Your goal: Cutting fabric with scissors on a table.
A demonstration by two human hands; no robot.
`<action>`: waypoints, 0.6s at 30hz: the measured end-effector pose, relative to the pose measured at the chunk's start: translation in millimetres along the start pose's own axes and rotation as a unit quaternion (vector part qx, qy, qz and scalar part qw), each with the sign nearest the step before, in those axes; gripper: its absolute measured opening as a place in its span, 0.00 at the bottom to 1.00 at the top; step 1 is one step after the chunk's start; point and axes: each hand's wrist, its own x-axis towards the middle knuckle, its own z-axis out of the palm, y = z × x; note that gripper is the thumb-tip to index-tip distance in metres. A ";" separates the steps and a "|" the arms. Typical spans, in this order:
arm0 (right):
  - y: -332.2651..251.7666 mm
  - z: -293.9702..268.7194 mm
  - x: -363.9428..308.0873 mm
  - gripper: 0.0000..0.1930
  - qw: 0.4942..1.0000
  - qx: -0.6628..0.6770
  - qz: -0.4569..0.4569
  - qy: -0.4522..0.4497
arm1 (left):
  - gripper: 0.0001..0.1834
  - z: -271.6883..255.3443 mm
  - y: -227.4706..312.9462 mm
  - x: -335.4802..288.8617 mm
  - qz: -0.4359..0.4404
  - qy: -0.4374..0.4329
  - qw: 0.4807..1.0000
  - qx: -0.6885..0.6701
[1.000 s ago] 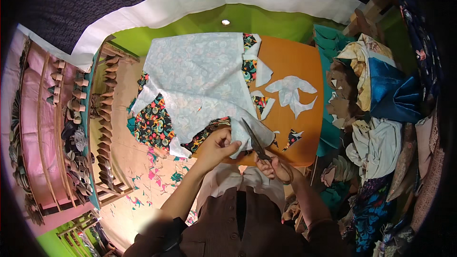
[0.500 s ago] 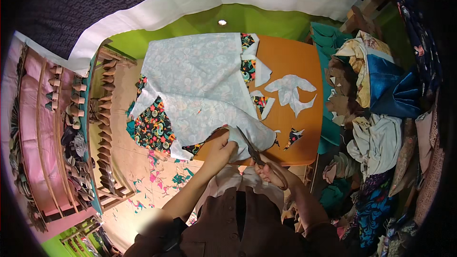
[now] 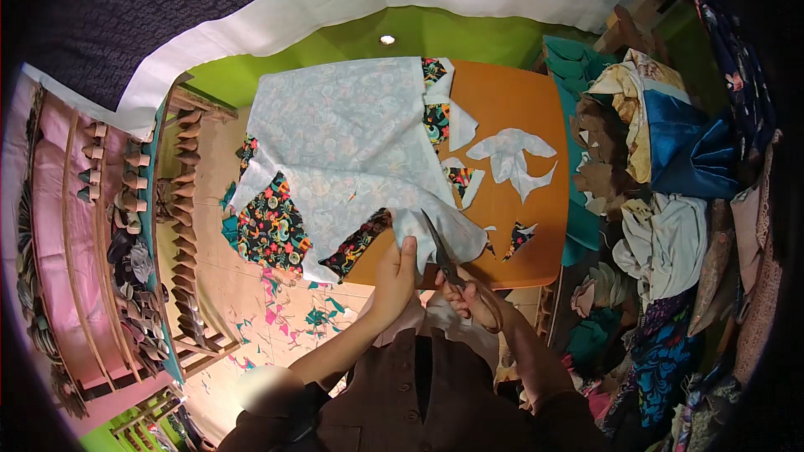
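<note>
Your left hand (image 3: 394,274) pinches the near edge of the pale printed cloth (image 3: 352,142), thumb up against it. That cloth is spread over the left half of the orange table (image 3: 511,109) and hangs off its near left corner, with dark flowered fabric (image 3: 270,226) showing beneath. Your right hand (image 3: 473,297) is closed around the handles of the scissors (image 3: 440,249), blades pointing away into the cloth edge. White cut scraps (image 3: 511,155) lie to the right on the table.

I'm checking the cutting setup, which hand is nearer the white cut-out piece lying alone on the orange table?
Right. The right hand with the scissors is below the cut-out piece; the left hand is farther left.
</note>
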 end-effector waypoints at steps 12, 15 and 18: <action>-6.5 18.0 4.8 0.39 0.991 0.130 -0.013 -0.010 | 0.16 -0.9 -3.8 -2.5 0.038 0.023 0.999 0.015; -8.9 9.3 1.4 0.33 0.995 0.095 -0.019 -0.013 | 0.15 -1.7 -4.5 -0.7 0.011 0.009 1.000 0.028; -13.1 -1.3 -4.7 0.24 0.997 -0.075 -0.025 0.010 | 0.10 -5.0 2.0 9.0 0.048 0.012 0.997 -0.056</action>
